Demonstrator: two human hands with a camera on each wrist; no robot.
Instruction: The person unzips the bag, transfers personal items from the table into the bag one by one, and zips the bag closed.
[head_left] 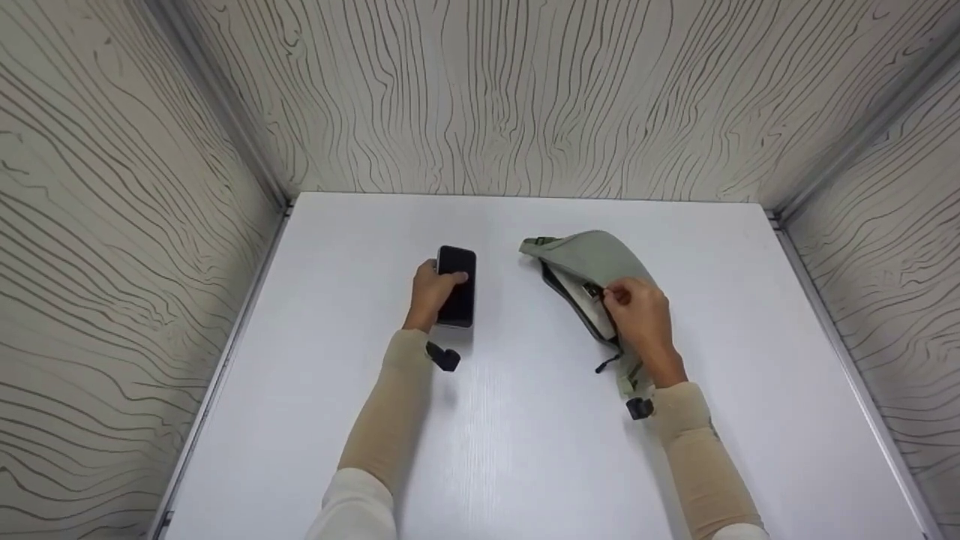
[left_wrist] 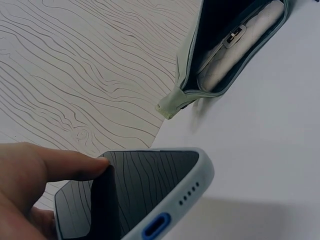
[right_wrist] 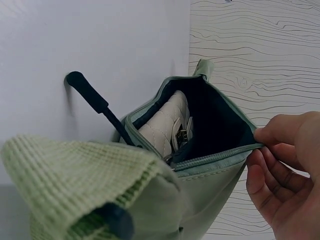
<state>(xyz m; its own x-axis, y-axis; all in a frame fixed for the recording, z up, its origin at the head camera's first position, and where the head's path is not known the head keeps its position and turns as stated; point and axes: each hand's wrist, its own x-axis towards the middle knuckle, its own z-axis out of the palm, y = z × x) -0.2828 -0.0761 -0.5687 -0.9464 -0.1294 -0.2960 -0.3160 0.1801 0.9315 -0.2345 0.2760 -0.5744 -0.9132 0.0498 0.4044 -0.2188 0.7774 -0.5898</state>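
Observation:
My left hand (head_left: 433, 291) grips a smartphone (head_left: 457, 292) in a pale case, thumb over its dark screen; in the left wrist view the phone's (left_wrist: 145, 185) port edge faces the camera. To the right lies a sage green waist bag (head_left: 600, 255) with its zipped mouth gaping. My right hand (head_left: 639, 311) pinches the bag's zipper edge between thumb and fingers and holds it apart, as the right wrist view shows. Inside the dark lining sits a cream quilted wallet (right_wrist: 162, 125) with a metal clasp, its lower part hidden.
A black zipper pull (right_wrist: 87, 92) sticks out from the bag's near end, beside a green woven strap (right_wrist: 95, 175). Everything is on a white table (head_left: 510, 435), with wood-grain patterned panels (head_left: 480, 97) rising at the back and both sides.

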